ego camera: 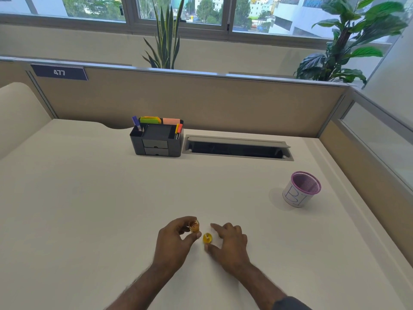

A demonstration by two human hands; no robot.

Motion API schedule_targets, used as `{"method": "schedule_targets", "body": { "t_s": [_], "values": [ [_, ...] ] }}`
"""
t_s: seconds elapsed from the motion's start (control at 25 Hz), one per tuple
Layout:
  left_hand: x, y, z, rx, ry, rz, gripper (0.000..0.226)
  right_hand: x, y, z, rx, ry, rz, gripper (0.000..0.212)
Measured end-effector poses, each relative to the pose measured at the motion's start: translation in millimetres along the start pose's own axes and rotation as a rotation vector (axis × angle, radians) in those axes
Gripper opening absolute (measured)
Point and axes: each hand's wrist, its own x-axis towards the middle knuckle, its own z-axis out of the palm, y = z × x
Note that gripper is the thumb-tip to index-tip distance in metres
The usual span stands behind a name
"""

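Observation:
My left hand (176, 238) pinches a small clear container with orange contents (194, 226) between thumb and fingers, just above the white desk (89, 198). A small yellow piece (207, 238), shaped like a sharpener or cap, lies on the desk right beside it. My right hand (230, 242) hovers over that yellow piece with the index finger stretched and the thumb spread, the piece lying between them; I cannot tell if it touches.
A black desk organiser (156, 142) with markers and sticky notes stands at the back centre. Beside it is an open cable tray slot (237, 149). A purple mesh cup (301, 190) wrapped in paper stands at the right. A partition wall borders the desk.

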Motion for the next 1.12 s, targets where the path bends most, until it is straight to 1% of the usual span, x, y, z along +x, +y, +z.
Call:
{"method": "schedule_targets", "body": {
  "t_s": [0.08, 0.16, 0.24, 0.32, 0.44, 0.56, 0.64, 0.72, 0.8, 0.88, 1.0, 1.12],
  "values": [
    [2, 4, 1, -0.009, -0.018, -0.008, 0.039, -1, -2, -8, 0.052, 0.015, -0.053, 0.056],
    [5, 10, 4, -0.031, -0.040, -0.016, 0.036, -4, -5, -21, 0.226, -0.015, -0.119, 0.055],
    [10, 19, 8, -0.063, -0.065, -0.017, 0.033, -8, -10, -35, 0.398, -0.041, -0.146, 0.051],
    [14, 32, 15, -0.103, -0.093, -0.004, 0.030, -10, -14, -48, 0.497, 0.004, -0.149, 0.040],
    [18, 53, 29, -0.153, -0.136, 0.027, 0.029, -12, -14, -68, 0.606, 0.117, -0.146, 0.021],
    [23, 67, 46, -0.167, -0.203, 0.070, 0.033, -13, -3, -88, 0.642, 0.193, -0.131, 0.016],
    [28, 70, 58, -0.082, -0.215, 0.131, 0.047, -10, 8, -101, 0.623, 0.250, -0.106, 0.018],
    [38, 68, 72, 0.047, -0.174, 0.204, 0.056, -6, 22, -115, 0.606, 0.313, -0.070, 0.019],
    [49, 66, 88, 0.146, -0.135, 0.233, 0.052, 0, 38, -130, 0.601, 0.378, -0.042, 0.020],
    [59, 62, 109, 0.296, -0.131, 0.243, 0.052, 5, 54, -145, 0.588, 0.444, -0.025, 0.025],
    [62, 53, 146, 0.528, -0.192, 0.274, 0.067, 13, 78, -168, 0.567, 0.538, 0.002, 0.026],
    [61, 35, 177, 0.685, -0.285, 0.317, 0.089, 20, 109, -192, 0.528, 0.620, 0.041, 0.033]
  ]
}}
